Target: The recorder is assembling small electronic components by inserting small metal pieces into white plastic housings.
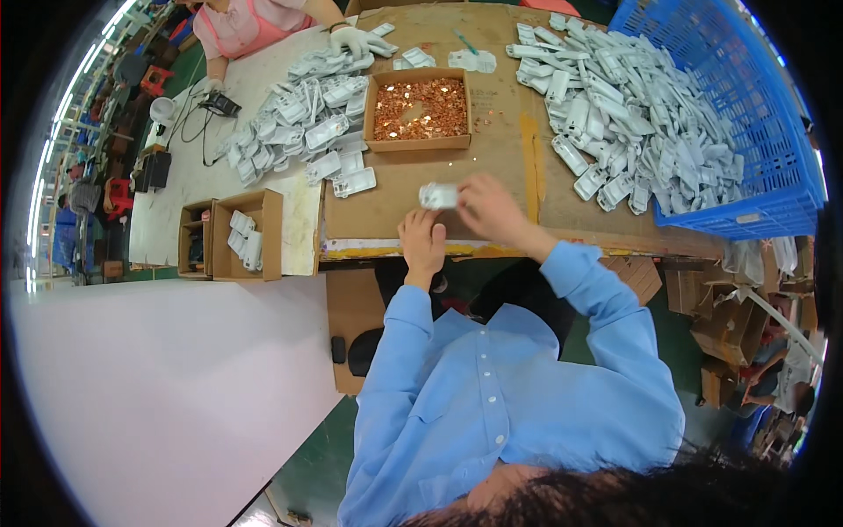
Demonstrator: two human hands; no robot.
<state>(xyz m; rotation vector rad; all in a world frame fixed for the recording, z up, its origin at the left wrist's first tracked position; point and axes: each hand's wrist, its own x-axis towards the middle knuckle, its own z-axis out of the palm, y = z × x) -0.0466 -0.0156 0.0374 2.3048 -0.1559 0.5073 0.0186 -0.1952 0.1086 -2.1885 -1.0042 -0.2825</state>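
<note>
One white case (pixel 436 196) is just ahead of my left hand (pixel 422 240), whose grip I cannot tell; my right hand (pixel 489 208) pinches the case's end, seemingly to steady it. Beyond both, coppery bits (pixel 444 98) sit in a box (pixel 418 144), probably for easy reach.

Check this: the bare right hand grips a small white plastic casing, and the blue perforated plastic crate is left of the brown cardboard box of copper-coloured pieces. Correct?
Not quite: the head view shows the blue perforated plastic crate to the right, not the left, of the brown cardboard box of copper-coloured pieces. The bare right hand does grip a small white plastic casing.
</note>
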